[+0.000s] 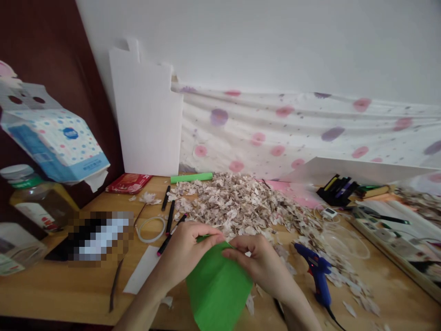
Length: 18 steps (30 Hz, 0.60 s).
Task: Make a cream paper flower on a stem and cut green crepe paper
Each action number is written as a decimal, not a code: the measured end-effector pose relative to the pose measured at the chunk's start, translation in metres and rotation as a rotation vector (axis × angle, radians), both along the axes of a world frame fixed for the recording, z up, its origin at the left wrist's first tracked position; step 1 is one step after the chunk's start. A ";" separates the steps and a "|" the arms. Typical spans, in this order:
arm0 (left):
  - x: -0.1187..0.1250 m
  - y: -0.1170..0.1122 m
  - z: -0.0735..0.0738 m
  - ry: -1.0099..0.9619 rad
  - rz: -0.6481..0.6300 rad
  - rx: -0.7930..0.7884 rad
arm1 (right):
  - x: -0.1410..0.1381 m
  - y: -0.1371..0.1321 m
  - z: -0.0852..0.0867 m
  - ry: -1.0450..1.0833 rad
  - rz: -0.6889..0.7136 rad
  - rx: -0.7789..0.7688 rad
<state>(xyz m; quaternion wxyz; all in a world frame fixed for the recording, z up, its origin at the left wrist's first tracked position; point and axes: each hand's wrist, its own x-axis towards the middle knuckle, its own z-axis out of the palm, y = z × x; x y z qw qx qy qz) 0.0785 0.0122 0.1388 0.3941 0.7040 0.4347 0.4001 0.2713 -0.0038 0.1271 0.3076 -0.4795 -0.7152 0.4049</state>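
A sheet of green paper hangs between my two hands at the front of the desk. My left hand pinches its top edge, thumb pressed against the fingers. Close beside it, my right hand grips the same edge a little to the right, fingers curled. The paper's lower end runs out of the picture. Just left of my left hand lie several dark marker pens and a white strip of paper. A blue hot glue gun rests to the right of my right hand.
A broad heap of pale dried flakes covers the middle of the desk. Behind it is a green roll. Bottles, a tissue pack and a blurred-out phone are at left. A power strip lies right.
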 end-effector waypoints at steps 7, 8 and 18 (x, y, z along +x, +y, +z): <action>-0.010 0.002 -0.015 0.029 0.063 -0.058 | 0.002 0.010 -0.012 0.216 -0.012 -0.086; -0.013 0.003 -0.017 0.033 0.102 -0.028 | 0.003 0.011 -0.015 0.229 -0.005 -0.106; -0.014 0.009 -0.028 0.101 0.174 0.137 | 0.043 0.008 -0.028 0.386 -0.077 -0.223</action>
